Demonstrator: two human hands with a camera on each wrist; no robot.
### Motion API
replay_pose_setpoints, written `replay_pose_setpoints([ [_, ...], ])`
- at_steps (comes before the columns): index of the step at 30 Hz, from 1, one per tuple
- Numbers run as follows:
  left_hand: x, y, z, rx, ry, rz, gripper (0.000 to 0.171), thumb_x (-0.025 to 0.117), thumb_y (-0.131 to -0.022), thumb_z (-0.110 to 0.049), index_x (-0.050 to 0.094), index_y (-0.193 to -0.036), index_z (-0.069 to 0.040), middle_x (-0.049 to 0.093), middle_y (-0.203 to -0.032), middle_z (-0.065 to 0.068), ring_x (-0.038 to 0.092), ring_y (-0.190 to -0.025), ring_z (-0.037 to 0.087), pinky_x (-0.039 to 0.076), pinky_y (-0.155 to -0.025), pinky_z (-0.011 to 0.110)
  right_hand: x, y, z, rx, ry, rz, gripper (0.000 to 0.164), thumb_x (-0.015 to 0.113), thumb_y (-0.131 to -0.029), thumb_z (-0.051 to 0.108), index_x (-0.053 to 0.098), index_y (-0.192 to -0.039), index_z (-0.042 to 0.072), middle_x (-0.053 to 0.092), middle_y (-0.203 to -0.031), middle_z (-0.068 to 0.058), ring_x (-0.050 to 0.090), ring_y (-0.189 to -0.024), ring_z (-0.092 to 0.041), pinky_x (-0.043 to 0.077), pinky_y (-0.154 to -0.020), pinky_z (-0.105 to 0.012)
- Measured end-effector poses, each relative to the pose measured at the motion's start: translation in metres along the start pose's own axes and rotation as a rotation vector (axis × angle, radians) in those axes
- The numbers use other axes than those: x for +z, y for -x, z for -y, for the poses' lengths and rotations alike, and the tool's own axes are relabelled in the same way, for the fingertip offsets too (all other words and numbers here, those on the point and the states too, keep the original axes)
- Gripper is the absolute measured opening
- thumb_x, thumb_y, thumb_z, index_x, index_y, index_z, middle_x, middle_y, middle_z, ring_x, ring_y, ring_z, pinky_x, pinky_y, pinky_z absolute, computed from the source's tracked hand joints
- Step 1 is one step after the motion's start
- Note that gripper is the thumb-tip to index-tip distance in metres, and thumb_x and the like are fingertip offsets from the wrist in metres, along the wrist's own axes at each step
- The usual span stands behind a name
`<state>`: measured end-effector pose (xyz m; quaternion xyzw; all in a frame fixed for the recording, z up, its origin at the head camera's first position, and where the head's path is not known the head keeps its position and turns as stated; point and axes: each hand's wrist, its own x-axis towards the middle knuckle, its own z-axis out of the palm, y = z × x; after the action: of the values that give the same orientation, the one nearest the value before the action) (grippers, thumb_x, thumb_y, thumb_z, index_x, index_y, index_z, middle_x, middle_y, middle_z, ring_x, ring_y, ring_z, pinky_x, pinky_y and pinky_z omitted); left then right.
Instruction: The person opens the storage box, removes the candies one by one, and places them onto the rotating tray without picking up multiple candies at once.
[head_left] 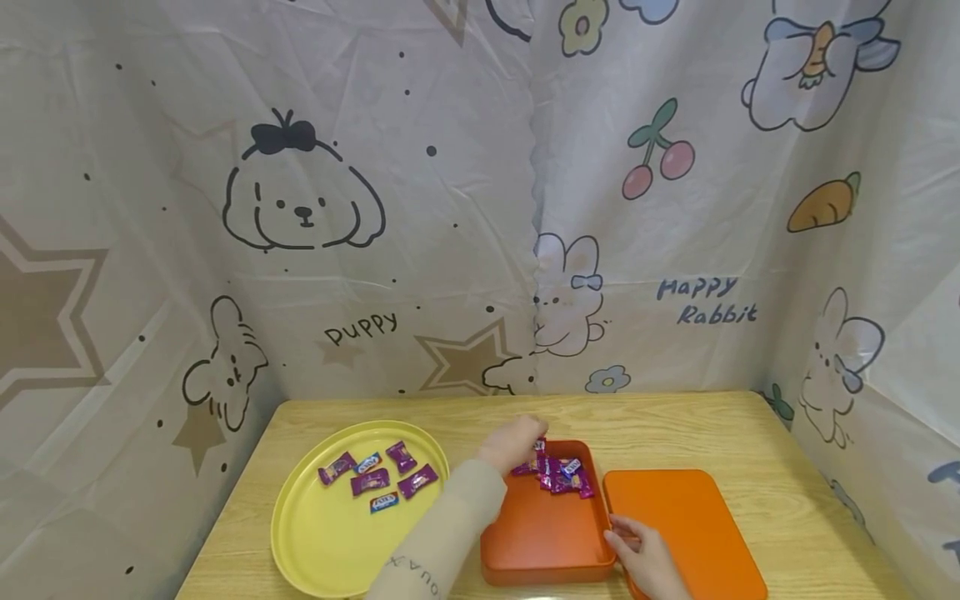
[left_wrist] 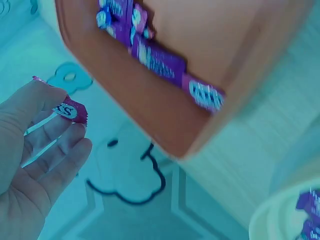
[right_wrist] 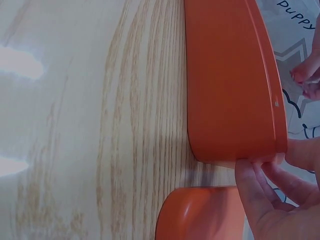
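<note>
My left hand point(head_left: 513, 443) is over the back left of the orange box point(head_left: 543, 533). In the left wrist view it pinches a purple-wrapped candy point(left_wrist: 75, 111) between thumb and fingers, outside the box's outline in that view. Several purple candies and a small blue one point(head_left: 572, 467) lie at the back of the box. My right hand point(head_left: 647, 557) holds the box's right wall near the front corner. The right wrist view has its thumb at the rim and its fingers point(right_wrist: 248, 185) against the outer side.
A round yellow tray point(head_left: 318, 546) on the left bears several purple and blue-and-white candies point(head_left: 370, 482). The orange lid point(head_left: 682, 521) lies flat at the box's right. A printed cloth point(head_left: 420, 275) hangs behind the wooden table point(head_left: 645, 417).
</note>
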<state>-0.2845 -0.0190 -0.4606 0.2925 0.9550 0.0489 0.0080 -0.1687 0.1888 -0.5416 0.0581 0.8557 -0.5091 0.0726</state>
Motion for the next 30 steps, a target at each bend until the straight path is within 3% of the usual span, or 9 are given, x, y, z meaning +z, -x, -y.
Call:
replay_pose_setpoints([
  [5, -0.01, 0.01, 0.023, 0.006, 0.04, -0.082, 0.019, 0.073, -0.074, -0.007, 0.057, -0.084, -0.009, 0.059, -0.079, 0.001, 0.058, -0.074, 0.013, 0.048, -0.064, 0.022, 0.001, 0.0, -0.001, -0.017, 0.001, -0.011, 0.039, 0.058, -0.09, 0.015, 0.053, -0.116, -0.014, 0.062, -0.1, -0.021, 0.062, -0.089, -0.033, 0.054, -0.071, -0.038],
  [11, -0.018, 0.032, 0.055, -0.042, 0.112, -0.103, 0.018, 0.072, -0.076, -0.01, 0.057, -0.084, -0.007, 0.059, -0.081, 0.005, 0.059, -0.076, 0.018, 0.05, -0.066, 0.027, 0.001, -0.001, -0.002, -0.019, 0.003, -0.01, 0.04, 0.058, -0.09, 0.016, 0.053, -0.116, -0.014, 0.061, -0.1, -0.022, 0.062, -0.089, -0.033, 0.054, -0.07, -0.038],
  [15, -0.016, 0.051, 0.08, -0.067, 0.144, -0.128, 0.021, 0.074, -0.074, -0.007, 0.054, -0.081, -0.005, 0.055, -0.078, 0.004, 0.056, -0.073, 0.019, 0.049, -0.066, 0.031, 0.001, -0.001, -0.003, -0.021, 0.001, -0.009, 0.04, 0.057, -0.09, 0.016, 0.053, -0.116, -0.014, 0.061, -0.101, -0.022, 0.062, -0.089, -0.033, 0.054, -0.071, -0.038],
  [20, -0.007, 0.079, 0.113, -0.204, 0.167, -0.106, 0.021, 0.073, -0.074, -0.007, 0.053, -0.082, -0.006, 0.054, -0.076, 0.002, 0.054, -0.07, 0.018, 0.047, -0.063, 0.032, 0.001, -0.001, -0.004, -0.021, -0.005, -0.006, 0.041, 0.058, -0.09, 0.016, 0.053, -0.116, -0.014, 0.062, -0.1, -0.021, 0.062, -0.088, -0.033, 0.054, -0.071, -0.038],
  [25, 0.003, 0.112, 0.142, -0.347, 0.234, -0.071, 0.02, 0.071, -0.076, -0.004, 0.057, -0.09, -0.001, 0.058, -0.086, 0.009, 0.057, -0.078, 0.024, 0.05, -0.07, 0.037, 0.0, -0.001, -0.003, -0.02, -0.009, -0.006, 0.041, 0.058, -0.09, 0.017, 0.053, -0.116, -0.014, 0.062, -0.099, -0.02, 0.062, -0.088, -0.032, 0.054, -0.071, -0.038],
  [28, 0.01, 0.132, 0.159, -0.409, 0.237, -0.076, 0.019, 0.07, -0.075, -0.001, 0.057, -0.09, 0.001, 0.058, -0.083, 0.008, 0.056, -0.076, 0.023, 0.049, -0.069, 0.038, 0.0, -0.001, -0.003, -0.02, -0.005, -0.007, 0.041, 0.058, -0.09, 0.017, 0.053, -0.116, -0.014, 0.062, -0.099, -0.019, 0.062, -0.088, -0.032, 0.053, -0.071, -0.038],
  [30, 0.013, 0.145, 0.168, -0.443, 0.237, -0.081, 0.019, 0.07, -0.072, 0.0, 0.054, -0.081, -0.001, 0.053, -0.073, 0.005, 0.051, -0.068, 0.019, 0.046, -0.063, 0.036, 0.0, -0.001, -0.003, -0.023, 0.0, -0.008, 0.041, 0.058, -0.09, 0.017, 0.053, -0.116, -0.014, 0.062, -0.099, -0.019, 0.062, -0.088, -0.032, 0.054, -0.071, -0.037],
])
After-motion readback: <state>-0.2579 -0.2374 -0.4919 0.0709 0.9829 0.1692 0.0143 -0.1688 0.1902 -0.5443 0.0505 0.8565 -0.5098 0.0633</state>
